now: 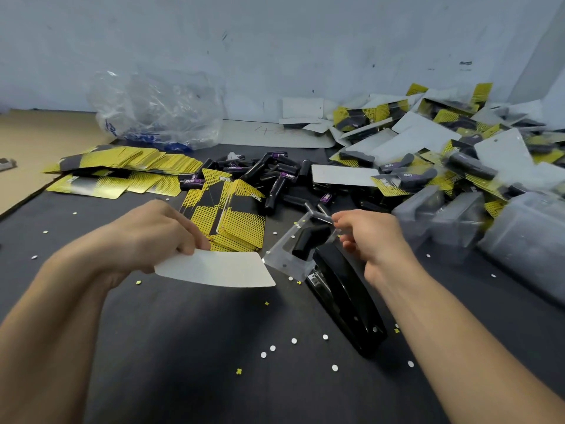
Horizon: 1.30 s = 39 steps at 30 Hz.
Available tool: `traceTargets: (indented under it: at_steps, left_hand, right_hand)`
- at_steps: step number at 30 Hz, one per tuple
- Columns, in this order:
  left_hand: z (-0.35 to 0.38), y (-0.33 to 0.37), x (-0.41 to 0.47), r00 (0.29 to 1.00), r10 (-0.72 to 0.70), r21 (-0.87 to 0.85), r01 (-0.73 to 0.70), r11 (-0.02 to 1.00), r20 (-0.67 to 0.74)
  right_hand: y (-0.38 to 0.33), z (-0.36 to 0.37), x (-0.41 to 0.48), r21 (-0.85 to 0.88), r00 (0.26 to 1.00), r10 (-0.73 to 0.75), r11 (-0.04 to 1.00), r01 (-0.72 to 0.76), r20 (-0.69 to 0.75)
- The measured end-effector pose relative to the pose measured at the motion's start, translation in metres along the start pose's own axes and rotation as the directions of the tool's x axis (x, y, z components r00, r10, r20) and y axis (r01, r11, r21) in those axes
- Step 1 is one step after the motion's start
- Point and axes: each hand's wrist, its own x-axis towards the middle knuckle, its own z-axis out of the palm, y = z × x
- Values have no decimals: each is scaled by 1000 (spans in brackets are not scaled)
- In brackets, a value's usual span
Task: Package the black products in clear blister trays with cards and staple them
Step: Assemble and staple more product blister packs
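Fingers of the left hand curl round one end of a white card, which is held blank face up over the dark table. The right hand pinches the edge of a tilted clear blister tray with a black product seated in its pocket. The card's corner comes just beside the tray's, at its nine o'clock. The tray's low end overlaps the nose of a black stapler lying at its five o'clock. A stack of yellow cards sits at the left hand's one o'clock. Loose black products lie at the view's twelve o'clock, finished packs at two, empty trays at three and a plastic bag at eleven.
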Motion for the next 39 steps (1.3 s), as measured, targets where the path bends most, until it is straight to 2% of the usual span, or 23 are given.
traceTargets:
  at_steps: [5, 8, 10, 13, 17, 23, 30, 39]
  left_hand:
    - [2, 4, 0, 1000, 19, 14, -19, 1000, -22]
    - [0, 6, -5, 1000, 24, -18, -23, 1000, 15]
    - [-2, 6, -8, 999, 15, -82, -11, 997, 51]
    - [1, 6, -8, 997, 6, -144, 4, 990, 74]
    - [10, 3, -2, 998, -22, -118, 29, 993, 62]
    - [11, 1, 4, 998, -57, -46, 55, 997, -26]
    - [6, -5, 7, 968, -4, 81, 25, 996, -249]
    - [5, 3, 2, 949, 37, 164, 15, 986, -313]
  right_hand:
    - [3, 2, 1, -3, 998, -65, 998, 65, -25]
    - [4, 0, 3, -114, 989, -139, 984, 133, -46]
    - [4, -1, 2, -205, 980, -195, 958, 199, 40]
    - [6, 1, -1, -325, 969, -177, 919, 225, 170]
    - [6, 2, -4, -447, 978, -135, 873, 193, 159]
    - [3, -2, -5, -457, 981, -148, 869, 190, 126]
    - [4, -6, -8, -493, 969, -200, 834, 246, 145]
    - [3, -5, -7, -456, 973, -164, 862, 222, 163]
